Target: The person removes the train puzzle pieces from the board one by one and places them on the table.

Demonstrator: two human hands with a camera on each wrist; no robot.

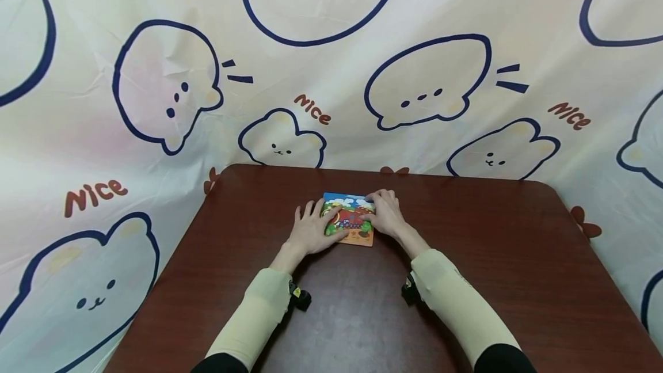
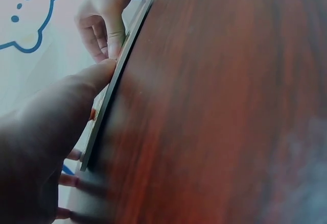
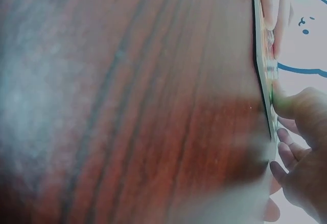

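A thin, colourful picture board (image 1: 352, 219) with blue sky, green and red patches and an orange lower strip lies flat on the brown table. My left hand (image 1: 311, 232) rests over its left side, fingers spread and fairly straight, the thumb on its lower part. At the right side my right hand (image 1: 385, 214) holds the board, with the thumb on its face and bent fingers by the upper right corner. In the left wrist view the right hand (image 2: 104, 20) shows curled fingers behind its thumb. The board's edge (image 3: 261, 71) appears side-on in the right wrist view.
The dark brown table (image 1: 466, 281) has rounded far corners. Behind and beside it hangs a pale cloth (image 1: 342, 73) with blue cartoon outlines and "Nice" lettering. Small black wrist cameras (image 1: 300, 298) sit under both forearms, close above the tabletop.
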